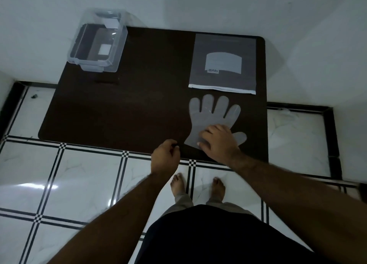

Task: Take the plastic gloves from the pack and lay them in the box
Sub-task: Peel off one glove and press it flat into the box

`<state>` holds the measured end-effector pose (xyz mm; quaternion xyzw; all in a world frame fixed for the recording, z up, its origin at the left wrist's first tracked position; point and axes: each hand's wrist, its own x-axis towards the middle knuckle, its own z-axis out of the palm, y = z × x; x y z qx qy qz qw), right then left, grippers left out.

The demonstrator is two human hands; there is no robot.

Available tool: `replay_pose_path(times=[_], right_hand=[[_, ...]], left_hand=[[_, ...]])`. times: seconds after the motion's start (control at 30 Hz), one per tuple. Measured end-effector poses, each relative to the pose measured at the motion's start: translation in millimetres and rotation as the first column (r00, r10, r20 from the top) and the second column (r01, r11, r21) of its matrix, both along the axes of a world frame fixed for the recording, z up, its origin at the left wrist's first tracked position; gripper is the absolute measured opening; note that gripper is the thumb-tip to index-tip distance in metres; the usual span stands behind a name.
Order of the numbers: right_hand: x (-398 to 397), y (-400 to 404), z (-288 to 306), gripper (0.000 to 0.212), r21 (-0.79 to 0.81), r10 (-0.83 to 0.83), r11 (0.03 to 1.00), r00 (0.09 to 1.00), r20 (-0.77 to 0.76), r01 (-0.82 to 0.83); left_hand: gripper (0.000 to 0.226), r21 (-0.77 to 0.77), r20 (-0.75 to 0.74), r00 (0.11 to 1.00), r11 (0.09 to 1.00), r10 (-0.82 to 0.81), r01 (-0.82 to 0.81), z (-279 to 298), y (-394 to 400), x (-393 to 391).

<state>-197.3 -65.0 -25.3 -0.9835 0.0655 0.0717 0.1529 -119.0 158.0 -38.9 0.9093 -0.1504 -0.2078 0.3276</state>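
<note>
Right hand flat on glove, fingers pointing toward pack; left hand seemingly pinched empty.

Upside-down "SAP" (uncertain) on pack

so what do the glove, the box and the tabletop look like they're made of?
Glove: thin translucent plastic film, matte; the dark top shows through it.
Box: clear rigid plastic, glossy; its walls are see-through with highlights.
Tabletop: dark brown, smooth, low sheen; probably laminate or wood, hard to tell in this light.
</note>
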Motion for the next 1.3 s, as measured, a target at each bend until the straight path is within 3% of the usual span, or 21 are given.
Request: replay_pose_path(times=[0.17, 0.4, 0.5, 0.6, 0.67, 0.77, 0.93, 1.17, 1.3], right_hand=[[33.0, 51.3, -0.8, 0.028, 0.063, -0.029, 0.998, 0.999, -0.016, 0.029], [45.0, 62.6, -7.1, 0.025, -0.084, -0.058, 0.995, 0.986, -0.159, 0.045], [41.5, 59.8, -10.3, 0.022, -0.088, -0.042, 0.996, 0.991, -0.13, 0.031], [36.5, 55.5, -16.6, 0.021, -0.006, -0.076, 0.997, 0.993, -0.088, 0.076], [32.3, 52.2, -21.2, 0.019, 0.136, -0.16, 0.977, 0.987, -0.024, 0.161], [23.9, 46.8, -22.3, 0.017, 0.352, -0.357, 0.881, 0.932, 0.057, 0.316], [12.7, 37.3, -15.9, 0.018, 0.525, -0.514, 0.744, 0.856, 0.056, 0.412], [13.1, 33.8, -8.5, 0.019, 0.701, -0.641, 0.436, 0.742, -0.199, 0.564], [8.8, 29.2, -7.0, 0.02, 0.754, -0.642, 0.276, 0.698, -0.317, 0.596]], left_hand=[[0.024, -0.045, -0.085, 0.995, 0.998, 0.047, -0.051, -0.9, 12.6, 14.0], [0.021, -0.065, -0.114, 0.993, 0.998, 0.015, -0.023, -3.0, 21.8, 29.8], [0.022, -0.07, -0.135, 0.99, 0.997, 0.033, -0.043, -5.1, 22.3, 33.5], [0.022, -0.09, -0.164, 0.986, 0.995, 0.028, -0.043, -5.1, 18.1, 36.3], [0.02, -0.116, -0.205, 0.978, 0.991, 0.036, -0.061, -4.4, 12.7, 37.5], [0.019, -0.174, -0.333, 0.941, 0.978, 0.054, -0.117, -2.4, 1.3, 38.0], [0.016, -0.234, -0.537, 0.842, 0.951, 0.048, -0.204, 4.9, -27.7, 37.7], [0.021, -0.157, -0.857, 0.487, 0.815, 0.168, -0.557, 16.2, -65.8, 33.0], [0.022, -0.141, -0.903, 0.402, 0.779, 0.151, -0.611, 18.1, -76.3, 32.6]])
